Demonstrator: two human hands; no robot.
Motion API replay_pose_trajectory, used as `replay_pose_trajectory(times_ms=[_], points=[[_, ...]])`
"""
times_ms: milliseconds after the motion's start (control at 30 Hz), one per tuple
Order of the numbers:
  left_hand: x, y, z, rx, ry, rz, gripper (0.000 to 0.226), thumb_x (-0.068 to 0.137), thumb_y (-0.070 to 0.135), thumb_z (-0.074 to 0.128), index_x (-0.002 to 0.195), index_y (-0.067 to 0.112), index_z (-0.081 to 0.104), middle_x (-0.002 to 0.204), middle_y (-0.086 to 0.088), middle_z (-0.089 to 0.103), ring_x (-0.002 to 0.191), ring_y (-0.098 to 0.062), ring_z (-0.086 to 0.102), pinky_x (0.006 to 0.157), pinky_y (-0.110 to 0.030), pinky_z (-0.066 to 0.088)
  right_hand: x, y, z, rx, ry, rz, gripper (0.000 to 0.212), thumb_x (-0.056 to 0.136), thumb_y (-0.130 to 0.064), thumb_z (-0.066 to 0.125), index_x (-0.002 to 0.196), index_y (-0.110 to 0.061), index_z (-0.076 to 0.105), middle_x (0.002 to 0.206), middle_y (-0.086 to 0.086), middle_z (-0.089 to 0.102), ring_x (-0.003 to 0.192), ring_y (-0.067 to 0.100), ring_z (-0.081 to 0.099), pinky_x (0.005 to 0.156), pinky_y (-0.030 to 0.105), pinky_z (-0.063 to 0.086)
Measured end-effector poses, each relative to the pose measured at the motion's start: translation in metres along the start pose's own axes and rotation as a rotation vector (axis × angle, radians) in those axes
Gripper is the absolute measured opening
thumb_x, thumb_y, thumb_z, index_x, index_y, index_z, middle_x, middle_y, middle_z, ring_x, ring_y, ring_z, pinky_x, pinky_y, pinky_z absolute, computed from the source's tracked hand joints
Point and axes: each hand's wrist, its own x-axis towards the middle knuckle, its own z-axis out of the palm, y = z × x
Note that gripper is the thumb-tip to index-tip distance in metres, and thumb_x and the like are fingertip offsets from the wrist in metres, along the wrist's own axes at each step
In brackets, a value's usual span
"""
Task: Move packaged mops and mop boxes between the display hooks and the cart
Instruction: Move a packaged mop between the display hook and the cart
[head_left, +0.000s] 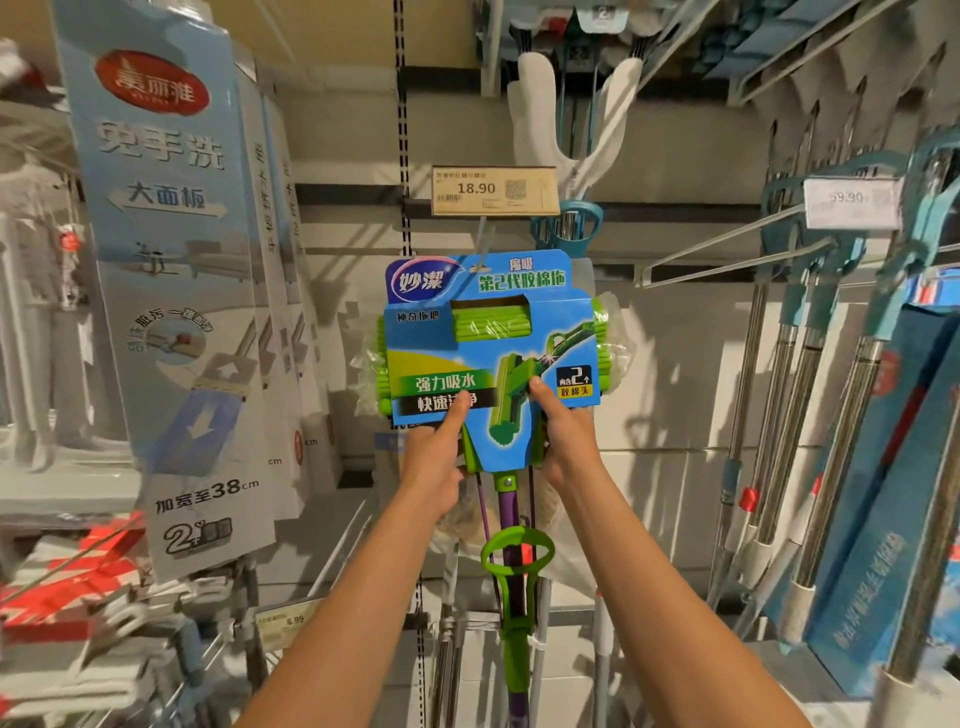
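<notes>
Blue and green card packaging wraps the head of the packaged mop (491, 343), which sits at the centre of the display, directly beneath the price tag (495, 190) reading 18.90. At the top edge of the card, a thin display hook (480, 244) meets the hang slot; whether the card is fully seated on it cannot be told. Left hand (435, 462) holds the lower left corner of the card, thumb pressed on the printed front and fingers curled behind. Right hand (563, 439) holds the lower right of the card in the same manner, thumb on the front, fingers wrapped behind. Below the card, between the two forearms, the purple handle (511, 551) with its green lever ring (517, 553) hangs downward. Left of the packaged mop hang tall pale-blue mop boxes (171, 270); right of it hang metal-handled mops (810, 374) under a tag reading 59.90 (852, 200).
</notes>
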Motion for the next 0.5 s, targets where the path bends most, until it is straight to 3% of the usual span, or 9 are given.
replay_pose_trajectory(times_ms=[100, 233, 300, 400, 500], points=[[-0.003, -0.002, 0.003, 0.017, 0.024, 0.012, 0.025, 0.09, 0.04, 0.072, 0.109, 0.024, 0.066, 0.094, 0.01, 0.078, 0.093, -0.012, 0.073, 0.069, -0.034, 0.057, 0.001, -0.003, -0.005, 0.0, -0.038, 0.016, 0.013, 0.092, -0.017, 0.071, 0.104, -0.015, 0.066, 0.108, 0.009, 0.075, 0.085, 0.022, 0.075, 0.067, 0.041, 0.063], [-0.009, -0.002, 0.004, 0.071, 0.087, 0.052, 0.036, 0.085, 0.047, 0.076, 0.111, 0.023, 0.067, 0.099, 0.004, 0.078, 0.09, -0.015, 0.075, 0.07, -0.042, 0.063, -0.002, -0.01, -0.007, 0.012, -0.043, 0.048, 0.021, 0.091, -0.019, 0.073, 0.109, -0.011, 0.066, 0.107, 0.009, 0.075, 0.076, 0.018, 0.074, 0.057, 0.035, 0.061], [-0.012, -0.002, 0.004, 0.065, 0.113, 0.084, 0.037, 0.084, 0.046, 0.078, 0.11, 0.022, 0.069, 0.098, 0.003, 0.079, 0.086, -0.014, 0.076, 0.072, -0.045, 0.064, -0.005, -0.014, -0.006, 0.029, -0.046, 0.06, 0.028, 0.091, -0.018, 0.073, 0.117, -0.008, 0.066, 0.111, 0.011, 0.074, 0.079, 0.02, 0.073, 0.059, 0.036, 0.062], [-0.016, 0.002, 0.006, 0.064, 0.128, 0.106, 0.034, 0.083, 0.046, 0.078, 0.106, 0.022, 0.07, 0.093, 0.005, 0.079, 0.081, -0.013, 0.076, 0.071, -0.046, 0.064, -0.01, -0.021, -0.003, 0.052, -0.058, 0.088, 0.038, 0.092, -0.018, 0.071, 0.127, -0.005, 0.063, 0.118, 0.014, 0.072, 0.098, 0.03, 0.072, 0.077, 0.045, 0.062], [-0.019, 0.007, 0.008, 0.066, 0.12, 0.117, 0.03, 0.085, 0.044, 0.077, 0.103, 0.021, 0.07, 0.09, 0.005, 0.079, 0.077, -0.011, 0.076, 0.066, -0.041, 0.064, -0.013, -0.026, -0.001, 0.052, -0.069, 0.078, 0.04, 0.093, -0.016, 0.07, 0.13, -0.003, 0.062, 0.121, 0.016, 0.07, 0.1, 0.031, 0.07, 0.072, 0.04, 0.062]])
